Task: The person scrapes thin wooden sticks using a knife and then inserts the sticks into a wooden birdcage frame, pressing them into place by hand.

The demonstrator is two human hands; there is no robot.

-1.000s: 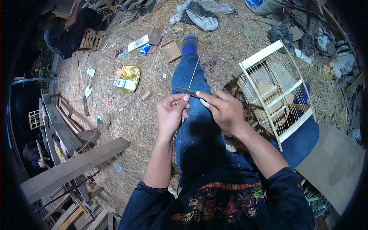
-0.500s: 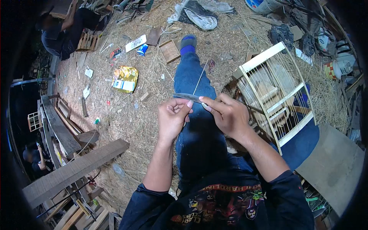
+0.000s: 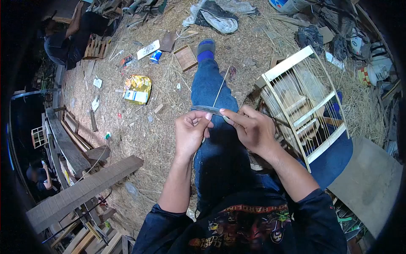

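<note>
Stick point(image 3: 221, 86), thin and pale, with pointed grey knife point(image 3: 206, 109) across it.

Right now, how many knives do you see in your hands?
1: the knife, in the right hand, its blade across the thin stick that the left hand pinches.

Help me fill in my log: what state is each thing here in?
Thin stick: held, slanting
Knife: bare blade across stick
Left hand: closed on stick
Right hand: gripping knife
Wooden cage: bars fitted, unheld
Small tray: open-topped
Gold packet: lying on floor
</note>
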